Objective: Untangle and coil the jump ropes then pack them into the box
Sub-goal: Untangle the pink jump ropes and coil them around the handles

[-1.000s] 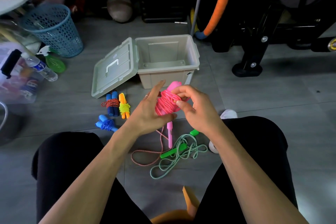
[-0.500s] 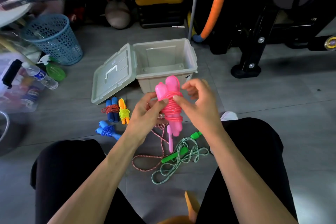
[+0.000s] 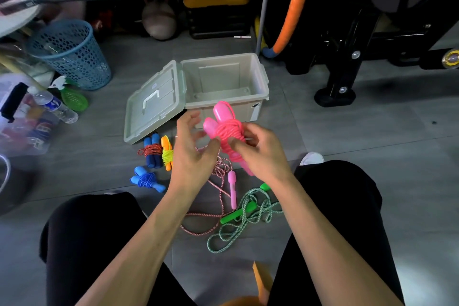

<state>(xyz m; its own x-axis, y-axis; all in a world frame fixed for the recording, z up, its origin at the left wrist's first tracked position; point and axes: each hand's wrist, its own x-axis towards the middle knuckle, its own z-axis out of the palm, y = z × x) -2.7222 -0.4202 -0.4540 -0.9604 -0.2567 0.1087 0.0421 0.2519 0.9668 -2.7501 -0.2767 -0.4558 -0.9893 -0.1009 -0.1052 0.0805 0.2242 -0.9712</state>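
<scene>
The open grey plastic box (image 3: 224, 87) sits on the floor, its hinged lid (image 3: 154, 104) lying to its left. Three coiled jump ropes (image 3: 156, 154) lie before the lid; two loose tangled ropes (image 3: 238, 221) lie right of them, nearer the person.

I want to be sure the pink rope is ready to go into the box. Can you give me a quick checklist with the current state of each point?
1. Bright pink plastic jump rope wound round its two handles: ok.
2. Loose end tucked in: cannot tell, the fingers hide it.
3. Right hand grips the bundle: ok.
4. Left hand holds the bundle: not ok, its fingers look spread, the thumb near the cord.
5. Grey plastic storage box open, hinged lid swung aside: ok.
6. Path to the box free: ok; the pink-and-white twisted rope and green braided rope lie loose on the floor below.
</scene>
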